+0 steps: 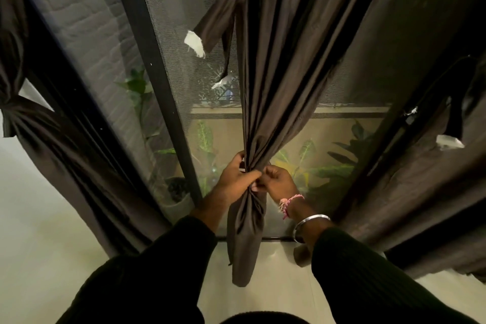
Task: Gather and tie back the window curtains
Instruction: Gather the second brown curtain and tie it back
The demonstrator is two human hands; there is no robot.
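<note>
Both hands cinch the middle curtain (265, 81) just below centre, left hand (236, 177) wrapped at nine o'clock, right hand (277, 179) pinching at three – keep those folds bunched tight while knotting

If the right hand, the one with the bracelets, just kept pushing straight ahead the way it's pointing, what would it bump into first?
The right hand points inward and is already closed on the gathered middle curtain, so it would meet that cloth at once. Just past it sits the left hand. Depth beyond them is hard to judge.
</note>
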